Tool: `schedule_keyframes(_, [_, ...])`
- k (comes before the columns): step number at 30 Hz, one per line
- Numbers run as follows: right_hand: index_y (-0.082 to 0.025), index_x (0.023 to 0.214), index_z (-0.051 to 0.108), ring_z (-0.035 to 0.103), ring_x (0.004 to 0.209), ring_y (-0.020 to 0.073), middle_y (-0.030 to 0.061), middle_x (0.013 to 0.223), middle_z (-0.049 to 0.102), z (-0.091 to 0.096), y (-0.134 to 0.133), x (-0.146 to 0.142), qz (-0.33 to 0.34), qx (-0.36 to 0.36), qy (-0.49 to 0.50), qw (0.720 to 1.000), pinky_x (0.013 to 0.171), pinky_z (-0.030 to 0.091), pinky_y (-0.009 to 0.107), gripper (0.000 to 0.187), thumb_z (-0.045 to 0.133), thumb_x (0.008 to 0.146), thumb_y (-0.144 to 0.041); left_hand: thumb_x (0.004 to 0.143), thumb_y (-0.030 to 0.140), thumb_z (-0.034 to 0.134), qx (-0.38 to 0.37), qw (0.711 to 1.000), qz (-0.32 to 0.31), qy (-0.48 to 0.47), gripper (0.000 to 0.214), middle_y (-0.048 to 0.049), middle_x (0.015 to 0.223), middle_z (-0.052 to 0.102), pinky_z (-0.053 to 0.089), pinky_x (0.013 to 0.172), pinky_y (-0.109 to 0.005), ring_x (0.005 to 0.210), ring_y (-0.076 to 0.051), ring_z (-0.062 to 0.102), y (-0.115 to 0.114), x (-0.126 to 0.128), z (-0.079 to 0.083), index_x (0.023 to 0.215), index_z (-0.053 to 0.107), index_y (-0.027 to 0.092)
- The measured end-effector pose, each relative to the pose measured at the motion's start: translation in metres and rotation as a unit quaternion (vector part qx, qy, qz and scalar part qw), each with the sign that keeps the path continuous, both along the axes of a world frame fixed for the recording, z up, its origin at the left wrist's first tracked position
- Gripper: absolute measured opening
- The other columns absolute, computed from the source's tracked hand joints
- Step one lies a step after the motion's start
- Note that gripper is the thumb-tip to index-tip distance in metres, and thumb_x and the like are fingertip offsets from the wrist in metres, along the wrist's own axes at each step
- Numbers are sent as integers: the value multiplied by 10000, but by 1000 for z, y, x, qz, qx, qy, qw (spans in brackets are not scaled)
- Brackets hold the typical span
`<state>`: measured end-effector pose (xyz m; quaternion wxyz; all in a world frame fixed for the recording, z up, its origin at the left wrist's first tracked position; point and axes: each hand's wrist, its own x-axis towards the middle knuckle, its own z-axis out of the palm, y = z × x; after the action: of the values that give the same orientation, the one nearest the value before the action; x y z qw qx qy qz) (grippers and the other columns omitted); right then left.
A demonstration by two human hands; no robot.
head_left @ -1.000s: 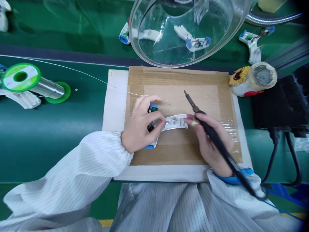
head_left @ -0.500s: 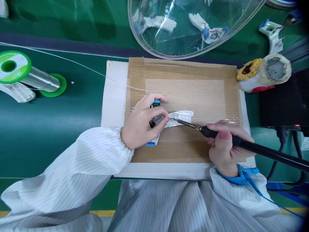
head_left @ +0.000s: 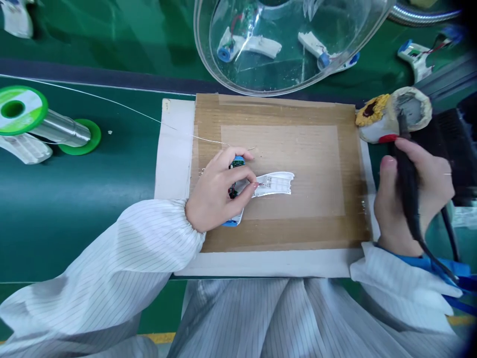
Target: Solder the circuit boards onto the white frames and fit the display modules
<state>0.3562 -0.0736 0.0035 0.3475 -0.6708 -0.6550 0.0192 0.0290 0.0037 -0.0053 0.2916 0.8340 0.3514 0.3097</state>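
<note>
The left hand [head_left: 218, 191] is closed around a white plastic part [head_left: 274, 184] with a blue end, which rests on the cardboard work board [head_left: 298, 109]. Just past the board's right edge, the right hand [head_left: 412, 199] grips a black soldering iron [head_left: 408, 184], its tip in a yellow-rimmed tip cleaner [head_left: 391, 114].

Left hand [head_left: 215, 195] curled; right hand [head_left: 391, 214] gripping, well apart.

Left hand [head_left: 218, 191] grips housing [head_left: 274, 183], right hand [head_left: 395, 209] soldering iron [head_left: 408, 184].
</note>
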Motion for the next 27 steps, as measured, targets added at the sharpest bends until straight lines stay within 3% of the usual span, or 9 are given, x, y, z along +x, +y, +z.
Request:
schedule_keyframes(3, [-367,1399,634,770,961,242,29,1329,672,6,-3,-29,-132,82,59,986,775,621,368,355,549,1055,-340,961,136,619,-1,1000,0,2,135,-135,1263,599,491,1049,-436,1230,-268,611,-1,1,1,870,713,169])
schedule_keyframes(5, [-345,1385,636,787,894,218,26,1278,714,6,-3,-58,-90,65,123,986,806,634,375,346,574,1047,-307,960,136,621,-1,1000,1,1,136,-135,1262,602,495,1049,-436,1230,-267,613,-1,1,1,865,712,168])
schedule_keyframes(9, [-317,1316,662,746,1157,230,8,1247,769,-9,2,-99,87,-12,65,994,1044,604,401,327,627,1011,-205,972,137,619,10,1000,-6,16,145,-143,1280,599,496,1064,-457,1258,-276,599,2,-3,2,880,725,171])
schedule_keyframes(11, [-308,1341,646,750,1145,192,1,1295,756,-19,6,-104,145,-25,36,988,1030,609,333,363,597,1015,-155,986,156,622,44,998,-19,38,143,-150,1328,587,483,1088,-490,1298,-296,568,5,-5,4,912,742,181])
schedule_keyframes(14, [-304,1378,623,749,1144,160,-11,1310,750,-27,8,-102,166,-21,25,986,1035,595,278,413,566,1019,-109,987,166,630,99,992,-38,67,145,-155,1362,590,448,1129,-540,1353,-329,515,9,-5,7,891,736,182])
schedule_keyframes(21, [-320,1388,619,735,1179,163,-12,1326,743,-24,8,-101,186,-27,64,980,1034,592,285,422,570,1021,-118,943,129,632,75,996,43,0,122,-130,1288,649,449,1117,-531,1275,-301,554,-2,8,-3,849,681,190])
schedule_keyframes(23, [-320,1373,629,752,1144,185,-7,1225,784,-20,4,-102,154,-22,113,981,1018,604,332,378,598,1026,-172,944,139,626,61,997,44,0,121,-128,1287,650,446,1112,-532,1269,-298,561,-3,9,-5,854,681,198])
schedule_keyframes(25, [-316,1347,655,792,984,198,-1,1073,812,-15,0,-102,102,22,181,978,896,639,356,310,605,1043,-288,949,159,625,46,998,42,1,118,-121,1287,648,443,1110,-534,1263,-293,569,-3,8,-5,858,682,208])
schedule_keyframes(27, [-310,1244,727,763,720,171,-2,939,803,-13,-2,-102,66,100,234,965,658,620,323,264,581,1051,-416,954,176,628,37,998,42,2,114,-115,1291,644,441,1110,-535,1261,-289,573,-2,7,-5,861,680,217])
